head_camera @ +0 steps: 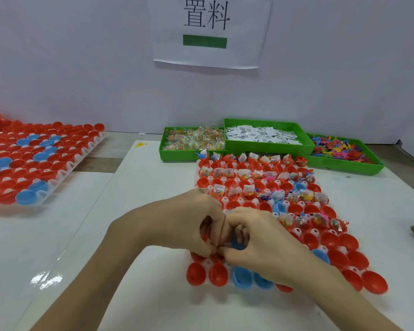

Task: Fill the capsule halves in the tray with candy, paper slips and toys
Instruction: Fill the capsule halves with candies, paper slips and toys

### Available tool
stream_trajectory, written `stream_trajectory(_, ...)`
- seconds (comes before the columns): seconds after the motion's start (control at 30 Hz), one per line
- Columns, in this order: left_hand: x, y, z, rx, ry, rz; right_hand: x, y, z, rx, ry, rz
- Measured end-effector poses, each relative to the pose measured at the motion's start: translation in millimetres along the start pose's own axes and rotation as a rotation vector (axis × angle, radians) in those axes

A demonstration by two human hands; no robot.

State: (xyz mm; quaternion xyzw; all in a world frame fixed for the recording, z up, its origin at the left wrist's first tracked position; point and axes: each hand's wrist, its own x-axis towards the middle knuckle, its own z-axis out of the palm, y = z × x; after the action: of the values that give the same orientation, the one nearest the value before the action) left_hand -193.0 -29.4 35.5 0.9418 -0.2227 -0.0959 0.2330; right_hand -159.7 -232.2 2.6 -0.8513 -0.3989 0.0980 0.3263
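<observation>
Spare tray [65, 163]: sits at the table's far-left edge, packed with empty red and blue capsule halves.

Left hand [189, 223]: over the near-left part of the working tray, fingers curled inward and thumb tip meeting the right thumb; what it pinches, if anything, cannot be told.

Right hand [261, 237]: pressed against the left one, fingers bent down toward a blue half; its grasp is likewise hidden.

Working tray [226, 201]: lies on the white mat at the table's centre. Far rows of capsule halves [330, 238] already carry packets and toys; the near rows look empty.

Candy bin [177, 155]: green, at the far edge behind the tray, holding clear sweet packets.

Paper slips [261, 134]: heaped in the middle green bin.

Toys [339, 149]: bright plastic figures in the far-right bin.

Step in hand, as judged: seating items in a near-left half. Doing it well likely means lowering each piece fully into its cup, keeping neighbouring halves steady, and working row by row toward the near edge.
</observation>
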Motion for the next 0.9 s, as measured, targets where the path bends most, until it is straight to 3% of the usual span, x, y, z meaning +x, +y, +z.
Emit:
stream_trajectory(0.2,-5.2,-2.4,-7.6,-0.087,-0.04,-0.01,-1.0,7.2,-16.0,0.101,-0.019,-0.021)
stream_trajectory(0.4,-4.9,-8.6,-13.8,-0.213,-0.037,-0.019,0.5,16.7,-34.0,0.262,0.158,-0.007)
stream_trajectory(0.53,3.2,-23.0,-31.1,-0.38,0.133,-0.123,2.5,25.6,-42.6,0.325,0.283,0.006)
stream_trajectory(0.7,70.5,-79.2,-49.1,0.023,0.623,-0.406,5.8,32.0,-43.5,0.353,0.385,0.026)
stream_trajectory(0.8,108.4,-115.0,-58.1,0.235,0.631,-0.507,6.4,34.9,-41.6,0.347,0.394,0.048)
stream_trajectory(0.9,128.7,-137.2,-63.0,0.295,0.575,-0.503,7.1,37.5,-37.5,0.348,0.381,0.064)
